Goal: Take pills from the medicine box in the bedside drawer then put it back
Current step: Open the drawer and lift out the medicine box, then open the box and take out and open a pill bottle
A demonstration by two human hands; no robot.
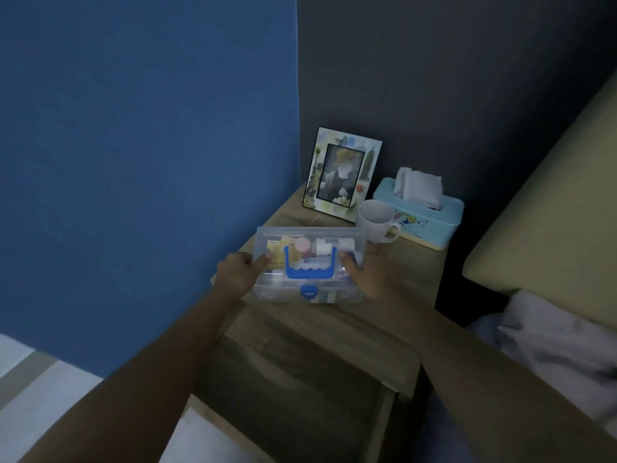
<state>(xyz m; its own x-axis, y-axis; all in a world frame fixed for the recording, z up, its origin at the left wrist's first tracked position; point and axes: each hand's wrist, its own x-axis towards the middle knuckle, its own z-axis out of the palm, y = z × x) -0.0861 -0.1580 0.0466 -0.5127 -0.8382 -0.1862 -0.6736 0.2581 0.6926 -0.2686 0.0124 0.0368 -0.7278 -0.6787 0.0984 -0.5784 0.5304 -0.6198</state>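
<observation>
A clear plastic medicine box (309,237) with a blue handle and blue latch sits at the front of the wooden bedside table (410,272), its lid closed. Small bottles and packets show through the lid. My left hand (238,270) grips the box's left end, thumb on top. My right hand (374,269) grips the right end the same way. Below the tabletop the bedside drawer (293,399) stands pulled out, its inside dark.
Behind the box stand a picture frame (342,173), a white mug (377,225) and a light-blue tissue box (420,212). A blue wall lies to the left, a dark wall behind. The bed's headboard (551,202) and pillow (561,345) are at the right.
</observation>
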